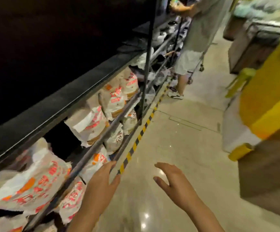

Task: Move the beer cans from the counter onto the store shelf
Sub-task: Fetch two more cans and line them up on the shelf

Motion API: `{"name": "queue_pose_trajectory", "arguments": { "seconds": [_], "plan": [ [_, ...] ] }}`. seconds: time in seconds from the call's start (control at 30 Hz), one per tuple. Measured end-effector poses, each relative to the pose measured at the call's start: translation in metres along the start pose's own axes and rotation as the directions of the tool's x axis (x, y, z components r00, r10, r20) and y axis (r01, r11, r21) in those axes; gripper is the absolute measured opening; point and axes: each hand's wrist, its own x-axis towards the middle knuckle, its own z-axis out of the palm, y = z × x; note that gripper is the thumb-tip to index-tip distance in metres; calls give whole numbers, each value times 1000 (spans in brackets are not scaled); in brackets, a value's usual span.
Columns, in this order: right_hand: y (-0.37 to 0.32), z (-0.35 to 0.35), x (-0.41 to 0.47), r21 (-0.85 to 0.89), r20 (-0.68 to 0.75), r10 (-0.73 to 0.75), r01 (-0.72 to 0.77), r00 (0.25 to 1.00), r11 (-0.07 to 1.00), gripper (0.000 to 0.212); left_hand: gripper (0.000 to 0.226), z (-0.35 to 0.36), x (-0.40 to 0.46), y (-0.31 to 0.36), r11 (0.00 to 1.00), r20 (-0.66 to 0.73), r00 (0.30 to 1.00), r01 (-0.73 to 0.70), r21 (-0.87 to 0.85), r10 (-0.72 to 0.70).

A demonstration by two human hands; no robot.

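No beer can shows in the head view. My left hand (100, 183) is stretched out low in front of me, fingers straight, holding nothing, just beside the front rail of the dark metal store shelf (85, 87) that runs along the left. My right hand (171, 178) hovers over the floor to its right, fingers relaxed and spread, also holding nothing. The upper part of the shelf is in deep shadow and its contents are hidden. At the right edge stands a wood-fronted counter (268, 173) with a yellow top.
White bags with orange and red print (114, 99) fill the lower shelf levels. A yellow-and-black striped strip (141, 133) lines the shelf base on the glossy tiled floor (177, 148). Another person (191, 46) stands at the shelf further down the aisle, beside a wheeled cart.
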Motion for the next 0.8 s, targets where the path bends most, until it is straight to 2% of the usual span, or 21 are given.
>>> {"name": "queue_pose_trajectory", "arguments": {
  "seconds": [0.07, 0.13, 0.23, 0.33, 0.43, 0.57, 0.67, 0.8],
  "plan": [
    [50, -26, -51, 34, -54, 159, -158, 986, 987, 48, 40, 45, -7, 45, 994, 94, 990, -98, -46, 102],
    [99, -46, -107, 90, -117, 325, -316, 938, 944, 42, 39, 92, -20, 90, 976, 205, 956, -193, -105, 211],
    [159, -70, -194, 192, -191, 535, -503, 823, 843, 40, 35, 160, -49, 157, 921, 326, 861, -351, -171, 389],
    [201, -88, -272, 289, -249, 692, -630, 677, 721, 45, 34, 215, -82, 220, 860, 430, 745, -442, -255, 510],
    [229, -100, -329, 417, -321, 785, -665, 530, 620, 40, 34, 256, -109, 273, 815, 512, 636, -486, -316, 577],
    [263, -111, -370, 529, -331, 852, -667, 407, 524, 33, 32, 303, -124, 327, 791, 605, 524, -505, -347, 600],
    [294, -125, -376, 580, -332, 871, -650, 362, 491, 32, 28, 334, -117, 360, 795, 654, 477, -493, -354, 587],
    [348, -162, -365, 633, -341, 872, -599, 352, 490, 29, 28, 380, -89, 409, 798, 668, 468, -496, -342, 578]
  ]
}}
